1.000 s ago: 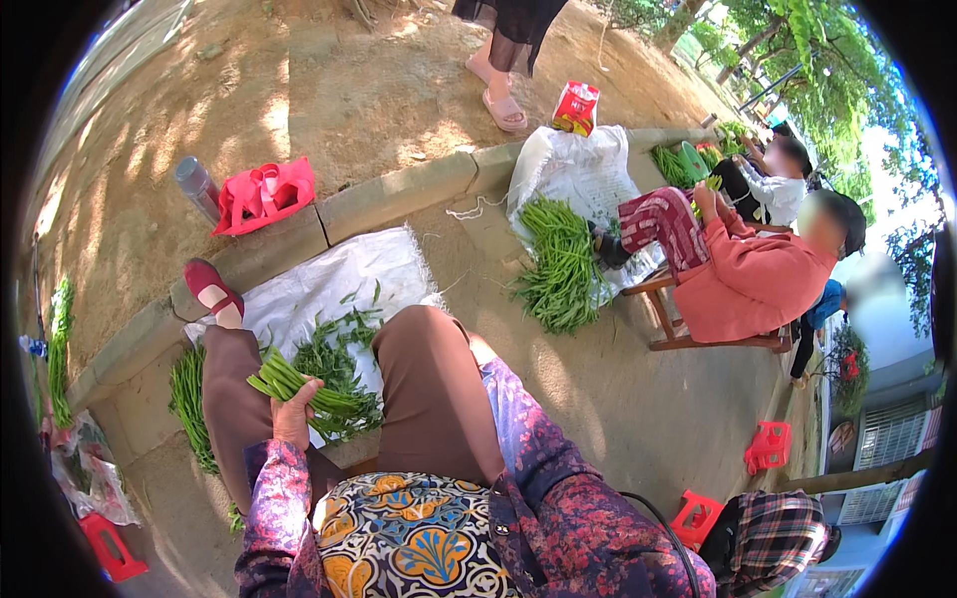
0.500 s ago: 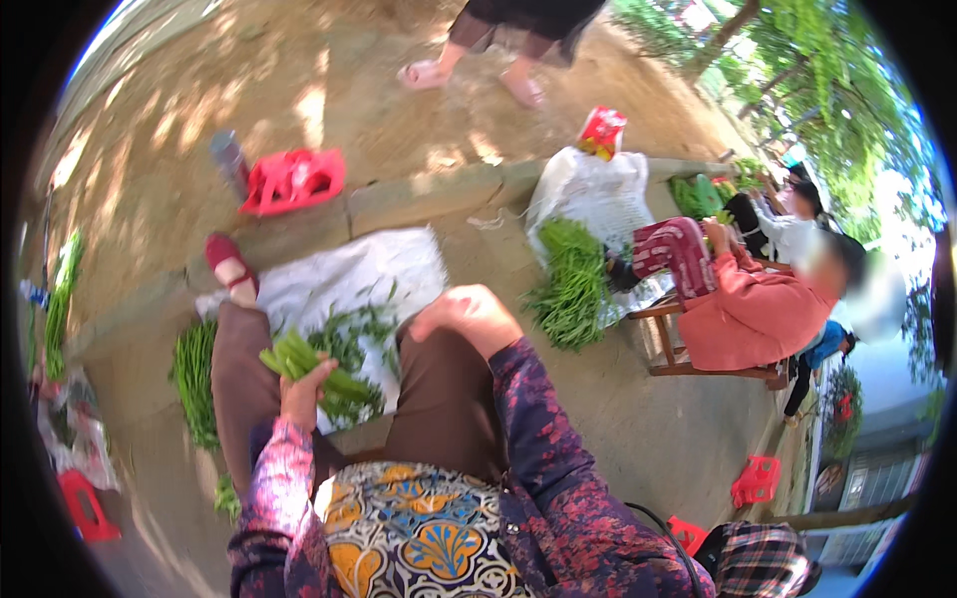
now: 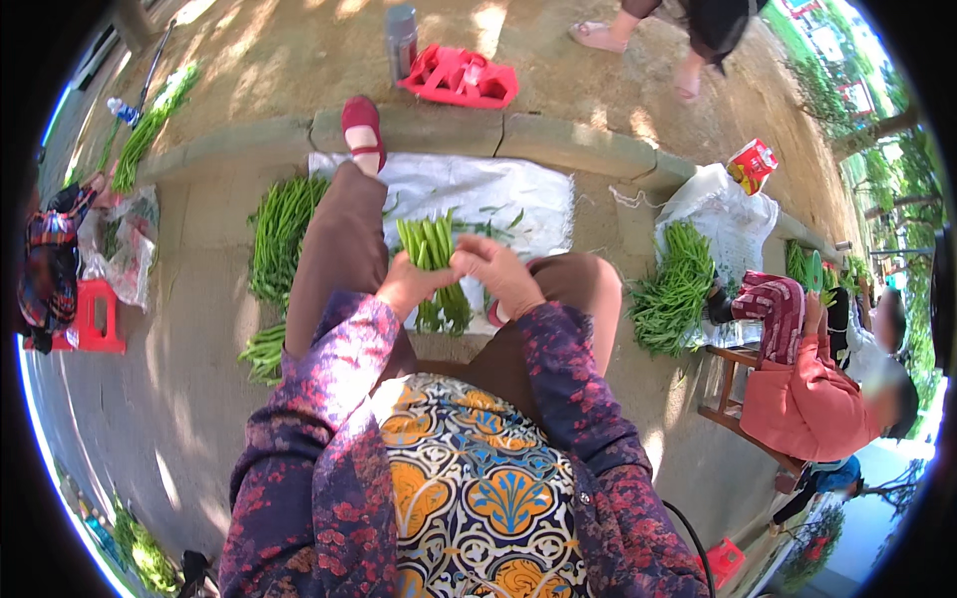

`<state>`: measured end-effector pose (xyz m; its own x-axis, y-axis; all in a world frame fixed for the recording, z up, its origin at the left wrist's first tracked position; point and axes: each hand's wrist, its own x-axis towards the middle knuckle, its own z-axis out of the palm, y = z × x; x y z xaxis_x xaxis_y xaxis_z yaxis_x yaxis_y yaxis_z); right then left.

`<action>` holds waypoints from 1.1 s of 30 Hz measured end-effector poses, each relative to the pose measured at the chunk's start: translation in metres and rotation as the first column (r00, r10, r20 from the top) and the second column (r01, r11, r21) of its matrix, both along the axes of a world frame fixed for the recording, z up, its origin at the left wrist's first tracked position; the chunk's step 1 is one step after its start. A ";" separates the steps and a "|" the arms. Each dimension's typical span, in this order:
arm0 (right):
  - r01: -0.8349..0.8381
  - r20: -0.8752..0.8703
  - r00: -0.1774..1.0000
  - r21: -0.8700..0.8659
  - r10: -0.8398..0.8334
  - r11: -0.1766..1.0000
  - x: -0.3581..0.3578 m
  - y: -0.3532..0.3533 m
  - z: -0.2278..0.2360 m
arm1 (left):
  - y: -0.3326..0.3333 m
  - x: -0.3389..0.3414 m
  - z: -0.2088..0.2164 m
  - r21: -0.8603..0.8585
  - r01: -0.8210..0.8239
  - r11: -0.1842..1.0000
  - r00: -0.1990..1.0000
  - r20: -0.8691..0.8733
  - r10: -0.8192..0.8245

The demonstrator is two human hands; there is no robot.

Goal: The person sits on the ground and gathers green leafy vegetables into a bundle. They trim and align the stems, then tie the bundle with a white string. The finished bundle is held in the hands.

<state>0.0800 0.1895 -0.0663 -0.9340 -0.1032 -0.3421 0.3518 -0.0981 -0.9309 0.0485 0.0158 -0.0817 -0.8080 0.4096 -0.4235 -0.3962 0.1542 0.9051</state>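
A bunch of green leafy stems (image 3: 427, 239) stands between my knees, cut ends up and leaves hanging down. My left hand (image 3: 405, 286) is wrapped round its middle from the left side. On its right edge my right hand (image 3: 501, 278) has its fingers bent and drawn together, close to my left thumb. Whatever lies between the right fingertips is too small to make out. Beneath the bunch a white woven sheet (image 3: 543, 194) is spread on the ground, with a few loose leaves on it.
Greens (image 3: 284, 234) lie in a pile beside my left leg, with a smaller bunch (image 3: 263, 354) nearer me. A red plastic stool (image 3: 464, 78) and grey bottle (image 3: 401, 42) are beyond the kerb (image 3: 409, 130). At right, a seated person (image 3: 812, 394) is beside more greens (image 3: 678, 294).
My right hand has come from above my right knee to the bunch. The left hand still grips the bunch, now held more upright. The whole view has swung to the left.
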 end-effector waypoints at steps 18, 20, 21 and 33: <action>0.007 0.144 0.989 -0.311 0.040 0.950 0.000 -0.022 -0.009 | 0.002 0.013 0.028 0.214 0.019 0.977 0.995 0.091 -0.039; -0.020 0.120 0.991 -0.346 0.065 0.938 0.000 -0.021 -0.006 | 0.000 0.010 0.022 0.251 0.029 0.967 0.991 0.117 -0.061; -0.009 0.116 0.992 -0.352 0.053 0.936 0.001 -0.022 -0.003 | 0.000 0.010 0.023 0.277 0.028 0.961 0.991 0.119 -0.063; 0.216 0.154 0.969 -0.156 -0.192 0.964 -0.001 -0.004 -0.004 | -0.016 -0.002 -0.001 0.325 -0.143 0.935 0.965 0.254 0.059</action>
<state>0.0788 0.1850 -0.0703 -0.8868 0.0167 -0.4618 0.4305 -0.3337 -0.8386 0.0462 0.0003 -0.0823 -0.7460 0.4833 -0.4582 -0.6022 -0.1957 0.7739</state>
